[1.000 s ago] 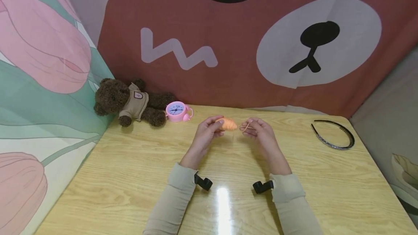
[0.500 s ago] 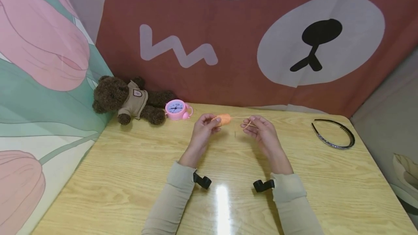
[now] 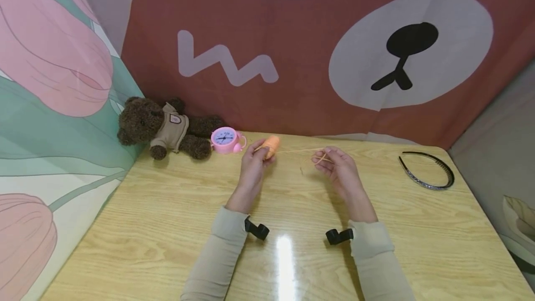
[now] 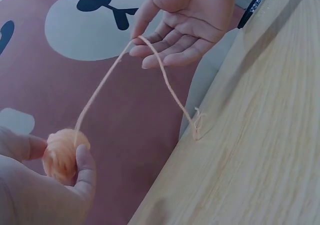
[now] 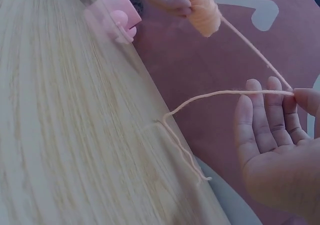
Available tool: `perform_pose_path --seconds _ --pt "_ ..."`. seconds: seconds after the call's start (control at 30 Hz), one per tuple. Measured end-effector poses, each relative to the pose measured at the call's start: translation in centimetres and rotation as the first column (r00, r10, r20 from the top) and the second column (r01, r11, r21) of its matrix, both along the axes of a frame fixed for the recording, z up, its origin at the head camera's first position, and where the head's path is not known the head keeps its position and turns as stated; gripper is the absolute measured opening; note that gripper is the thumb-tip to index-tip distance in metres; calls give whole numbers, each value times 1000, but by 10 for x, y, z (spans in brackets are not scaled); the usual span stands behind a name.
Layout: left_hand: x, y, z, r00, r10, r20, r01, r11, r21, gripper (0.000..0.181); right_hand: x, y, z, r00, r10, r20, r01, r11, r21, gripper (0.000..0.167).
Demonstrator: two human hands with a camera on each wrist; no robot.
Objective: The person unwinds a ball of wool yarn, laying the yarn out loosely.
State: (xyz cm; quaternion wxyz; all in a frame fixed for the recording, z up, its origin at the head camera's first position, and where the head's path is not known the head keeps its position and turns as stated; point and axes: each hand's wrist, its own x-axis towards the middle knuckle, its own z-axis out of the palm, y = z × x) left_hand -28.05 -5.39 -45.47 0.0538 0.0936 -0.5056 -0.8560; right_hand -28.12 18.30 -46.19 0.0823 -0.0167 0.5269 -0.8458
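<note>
Yarn ball [image 3: 272,145] fills the grip of the left hand [image 3: 252,168]; right hand [image 3: 343,173] pinches its strand [image 5: 255,49], thumb against finger.

The head view is evenly lit, a white glare streak [image 3: 286,264] on the near part of the pale wood-grained bench [image 3: 146,226]. Both wrist views look dimmer, shadows crossing the bench; the right one smears the pink round alarm clock [image 5: 122,14].

The teddy bear [image 3: 171,129] lies on the far left of the counter [image 3: 146,226], the alarm clock [image 3: 224,139] beside its legs. Right of the clock, the left hand [image 3: 252,164] holds the yarn ball [image 3: 272,146], its strand [image 5: 270,66] reaching the right hand [image 3: 340,171]. The headband [image 3: 430,186] lies far right.
</note>
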Motion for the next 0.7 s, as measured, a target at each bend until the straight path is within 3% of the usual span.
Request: perform_pose_path --seconds 0.17,0.33,0.53,0.7 --pt "0 -3 0 999 -40 13 40 999 -29 36 -1 5 0 998 -50 34 52 998 -33 17" --pt "-1 -1 -1 996 -82 37 84 996 -43 33 -3 13 5 979 -158 132 170 982 -84 15" --pt "1 -1 0 995 -88 45 91 994 -67 29 -4 22 4 941 -263 213 300 940 -161 13" --pt "0 -4 0 998 -44 33 46 997 -56 24 -6 28 2 904 -334 266 397 888 -232 11"
